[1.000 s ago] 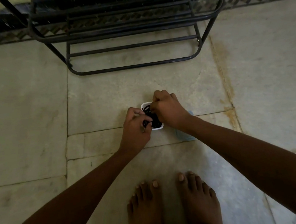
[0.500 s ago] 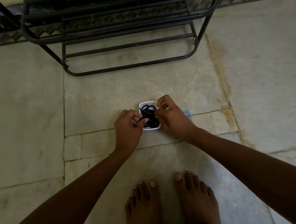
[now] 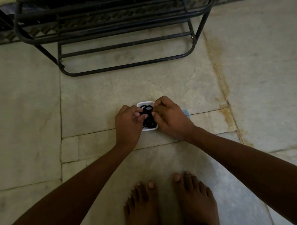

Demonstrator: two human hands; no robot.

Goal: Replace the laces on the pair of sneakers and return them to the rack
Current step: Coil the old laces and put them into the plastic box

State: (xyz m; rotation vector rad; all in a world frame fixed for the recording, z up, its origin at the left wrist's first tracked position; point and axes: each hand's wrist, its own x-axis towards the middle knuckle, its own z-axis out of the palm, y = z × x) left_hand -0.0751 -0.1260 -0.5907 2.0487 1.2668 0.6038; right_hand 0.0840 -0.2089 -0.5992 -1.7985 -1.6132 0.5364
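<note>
Laces (image 3: 148, 117), black and tangled in a heap, fill one small white tub (image 3: 146, 103) on the stone floor (image 3: 106, 98), at the centre of the view. Two hands work it from either side: the left hand (image 3: 127, 125) at 9 o'clock pinches a loop between thumb and fingers, and the right hand (image 3: 170, 117) at 3 o'clock pinches another strand, likely to tease the tangle apart into separate laces. How many laces lie in it cannot be told. One black metal shoe rack (image 3: 119, 42) stands at 12 o'clock, well apart; no sneakers show. A pale blue flat thing (image 3: 185, 112), perhaps a lid, peeks out beside the right hand. Two bare feet (image 3: 171, 204) stand at 6 o'clock.
</note>
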